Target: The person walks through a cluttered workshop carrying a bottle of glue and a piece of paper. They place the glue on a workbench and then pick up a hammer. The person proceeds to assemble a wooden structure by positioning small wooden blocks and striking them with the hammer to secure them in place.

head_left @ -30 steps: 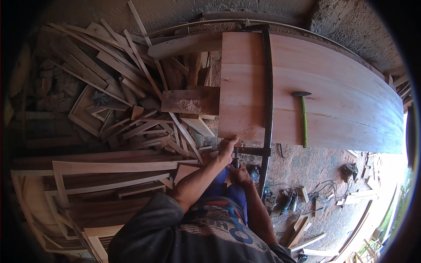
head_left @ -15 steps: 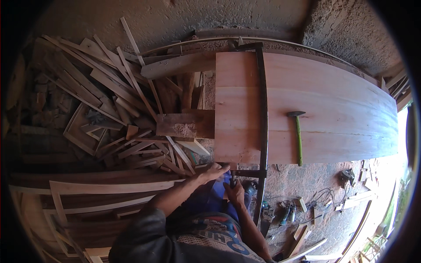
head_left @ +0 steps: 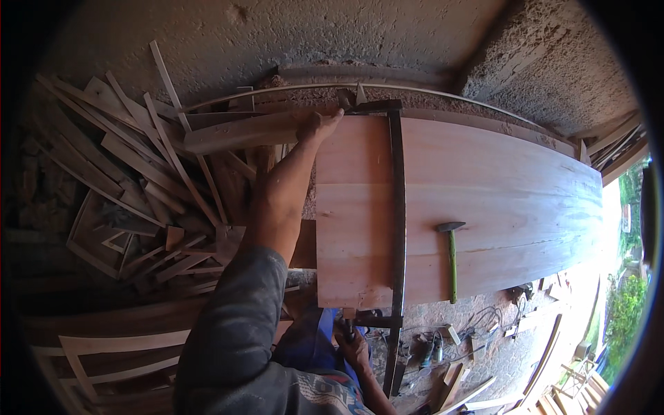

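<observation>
A long dark bar clamp (head_left: 398,207) lies across a wide panel of joined wooden boards (head_left: 360,228). My left arm stretches to the panel's far left corner. There my left hand (head_left: 320,126) is closed at the clamp's far jaw, its fingers partly hidden. Close to my body, my right hand (head_left: 356,351) is wrapped around the dark handle (head_left: 348,328) of the clamp's near jaw, just off the panel's near edge. A hammer (head_left: 452,263) with a green handle rests on the panel, right of the clamp bar.
Wood strips and offcuts (head_left: 166,145) are heaped on the left. Wooden frames (head_left: 124,341) stand at the lower left. Power tools (head_left: 432,351) and cables lie on the floor at right. A rough wall (head_left: 401,41) rises behind the panel.
My left hand has moved from the panel's near edge to its far edge, by the clamp's far jaw. My right hand stays at the near handle. The view has shifted.
</observation>
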`<state>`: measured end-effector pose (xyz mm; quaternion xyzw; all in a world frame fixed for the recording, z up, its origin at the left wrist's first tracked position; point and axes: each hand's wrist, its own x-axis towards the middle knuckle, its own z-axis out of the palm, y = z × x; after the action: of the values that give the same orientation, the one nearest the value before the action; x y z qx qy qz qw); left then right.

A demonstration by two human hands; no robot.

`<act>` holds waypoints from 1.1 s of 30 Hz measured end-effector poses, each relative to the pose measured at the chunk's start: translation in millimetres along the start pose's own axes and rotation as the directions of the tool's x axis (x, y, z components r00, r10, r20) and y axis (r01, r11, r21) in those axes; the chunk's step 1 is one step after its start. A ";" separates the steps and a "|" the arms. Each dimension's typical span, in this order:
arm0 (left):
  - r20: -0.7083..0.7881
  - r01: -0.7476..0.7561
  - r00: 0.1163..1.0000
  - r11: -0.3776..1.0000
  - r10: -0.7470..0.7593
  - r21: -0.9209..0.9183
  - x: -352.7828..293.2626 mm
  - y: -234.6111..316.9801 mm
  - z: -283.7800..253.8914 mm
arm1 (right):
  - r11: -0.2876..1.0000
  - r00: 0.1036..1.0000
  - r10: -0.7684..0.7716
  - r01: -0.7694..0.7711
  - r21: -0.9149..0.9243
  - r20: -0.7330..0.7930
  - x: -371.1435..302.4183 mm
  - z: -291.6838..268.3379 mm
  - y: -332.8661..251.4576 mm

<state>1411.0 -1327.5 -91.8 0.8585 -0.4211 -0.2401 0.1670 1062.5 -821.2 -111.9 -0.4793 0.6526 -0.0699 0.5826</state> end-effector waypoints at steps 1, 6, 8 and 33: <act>0.019 0.010 1.000 0.997 -0.009 -0.074 6.8 1.3 4.1 | 0.997 0.999 0.035 -0.033 -0.075 0.014 0.9 0.4 -0.4; 0.066 0.116 0.993 0.928 -0.099 -0.354 15.3 -3.2 16.2 | 0.983 0.999 0.024 -0.019 -0.185 0.023 -5.0 -8.3 -17.5; 0.047 0.090 0.996 0.916 -0.078 -0.392 13.6 -4.5 16.9 | 0.953 0.993 -0.112 0.115 -0.280 0.026 -12.7 -22.5 -34.3; -0.102 -0.158 0.987 0.820 0.122 -0.550 -0.7 -10.6 20.4 | 0.751 0.646 -0.657 0.515 -0.414 -0.389 219.8 -131.2 -301.0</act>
<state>1406.2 -1322.4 -113.7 0.7465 -0.3896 -0.3123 0.4398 1148.1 -1197.7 -28.0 -0.7027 0.5931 -0.2927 0.2623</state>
